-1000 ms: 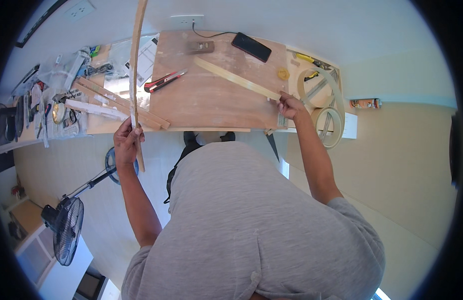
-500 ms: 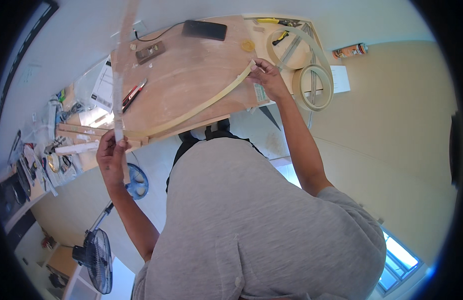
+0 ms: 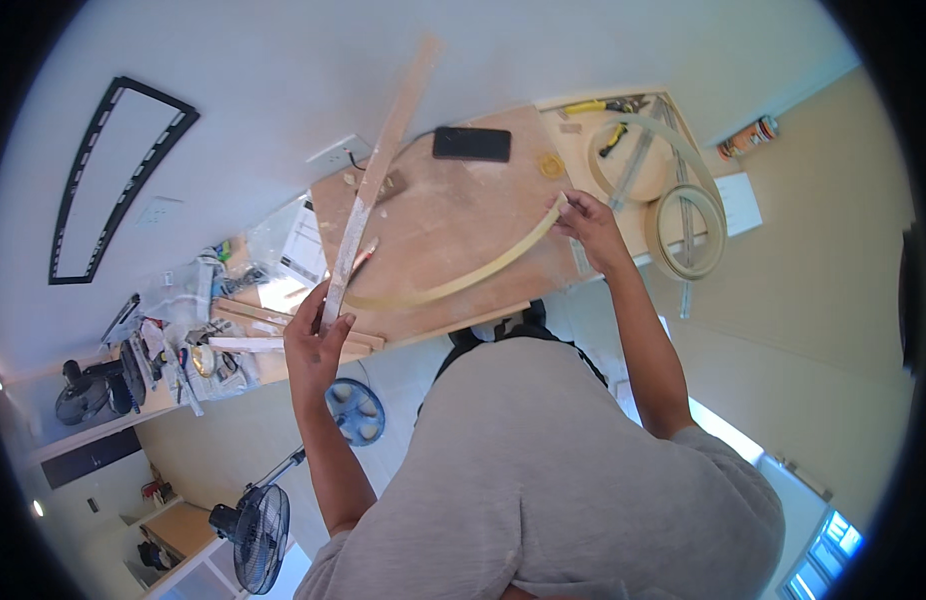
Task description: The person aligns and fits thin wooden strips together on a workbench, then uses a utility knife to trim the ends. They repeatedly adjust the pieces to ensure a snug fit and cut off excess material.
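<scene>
My left hand (image 3: 318, 345), at the front left edge of the wooden board (image 3: 423, 230), is closed on a long, flat wooden strip (image 3: 381, 165). White smears cover the strip's lower half, and its far end rises toward the wall. A thin cream edging strip (image 3: 473, 281) sags in a curve above the board, from beside my left fingers to my right hand (image 3: 591, 230). Its right end is pinched between my right thumb and fingers. Whether the left hand also grips the edging is unclear. Partly hidden behind the wooden strip lies a red utility knife (image 3: 365, 254).
A black phone (image 3: 472, 144) and a yellow tape roll (image 3: 551, 165) lie on the board. Coiled cream edging (image 3: 662, 235) and yellow-handled pliers (image 3: 586, 106) are at the right. Cluttered tools and plastic bags (image 3: 188, 345) fill the left. A standing fan (image 3: 261, 540) is below left.
The wooden strip in my left hand has gone from nearly upright to leaning rightward. My view has shifted, so the bench appears lower and further right. Both hands keep their holds.
</scene>
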Action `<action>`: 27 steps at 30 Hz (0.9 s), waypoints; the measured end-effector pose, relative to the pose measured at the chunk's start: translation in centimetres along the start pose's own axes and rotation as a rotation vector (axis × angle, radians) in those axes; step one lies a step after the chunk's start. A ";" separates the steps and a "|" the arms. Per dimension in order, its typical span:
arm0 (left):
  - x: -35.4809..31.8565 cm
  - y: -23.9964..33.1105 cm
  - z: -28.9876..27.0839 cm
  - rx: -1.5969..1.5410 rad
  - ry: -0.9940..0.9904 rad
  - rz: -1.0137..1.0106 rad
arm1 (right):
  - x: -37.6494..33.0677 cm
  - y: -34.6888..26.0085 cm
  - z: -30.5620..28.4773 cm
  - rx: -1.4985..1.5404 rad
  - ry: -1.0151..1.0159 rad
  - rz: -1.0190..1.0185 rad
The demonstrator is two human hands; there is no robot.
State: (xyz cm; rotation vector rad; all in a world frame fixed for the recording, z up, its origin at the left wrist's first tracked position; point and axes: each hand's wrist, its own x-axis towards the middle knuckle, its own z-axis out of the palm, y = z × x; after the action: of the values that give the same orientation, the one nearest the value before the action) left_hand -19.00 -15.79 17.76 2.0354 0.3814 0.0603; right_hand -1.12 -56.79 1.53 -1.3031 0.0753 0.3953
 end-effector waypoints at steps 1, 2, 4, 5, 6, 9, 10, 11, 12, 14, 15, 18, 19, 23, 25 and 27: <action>0.0 0.5 -0.8 0.102 0.011 0.063 | 0.1 -0.1 0.0 0.007 0.011 -0.001; 0.0 0.8 -1.6 0.204 0.031 0.138 | 0.2 -0.1 0.2 0.014 0.029 0.005; -0.1 1.2 -1.9 -0.060 -0.068 0.059 | 0.3 -0.3 0.4 0.032 0.011 0.005; -0.1 1.3 -1.8 -0.249 -0.155 0.005 | 0.4 -0.4 0.6 0.050 0.002 0.001; -0.1 1.3 -1.7 -0.440 -0.241 -0.032 | 0.5 -0.6 0.8 0.054 0.004 -0.001; 0.6 0.6 0.2 -0.540 -0.288 -0.004 | 0.7 -1.0 1.5 0.097 0.003 -0.019; 0.9 0.2 1.0 -0.564 -0.297 0.030 | 0.7 -1.2 1.7 0.113 0.000 -0.029; 1.2 -0.2 1.7 -0.611 -0.300 0.003 | 0.8 -1.3 2.0 0.124 0.013 -0.027; 1.4 -0.6 2.5 -0.653 -0.301 -0.028 | 0.8 -1.5 2.2 0.090 -0.010 -0.059; 2.2 -1.3 3.8 -0.646 -0.309 -0.045 | 1.0 -2.0 2.7 0.010 -0.015 -0.093; 2.7 -1.6 4.4 -0.597 -0.313 -0.029 | 1.0 -2.3 2.9 0.003 0.006 -0.035; 4.9 -1.5 5.6 -0.471 -0.379 0.063 | 0.8 -3.7 3.4 -0.038 -0.054 -0.158; 5.8 -1.1 5.9 -0.407 -0.380 0.097 | 0.7 -4.2 3.6 -0.065 -0.042 -0.138; 8.2 2.7 6.6 -0.355 -0.405 0.148 | 0.4 -6.3 4.2 -0.048 -0.099 -0.171; 9.0 5.5 7.1 -0.349 -0.406 0.145 | 0.3 -7.2 4.4 -0.044 -0.125 -0.215; 10.0 8.0 7.7 -0.284 -0.386 0.209 | 0.4 -8.0 4.7 -0.061 -0.097 -0.224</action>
State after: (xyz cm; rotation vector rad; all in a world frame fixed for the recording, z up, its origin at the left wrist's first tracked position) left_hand -6.01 -22.87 19.89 1.7478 -0.0800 -0.1416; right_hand 1.07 -53.87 10.04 -1.3347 -0.1647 0.2700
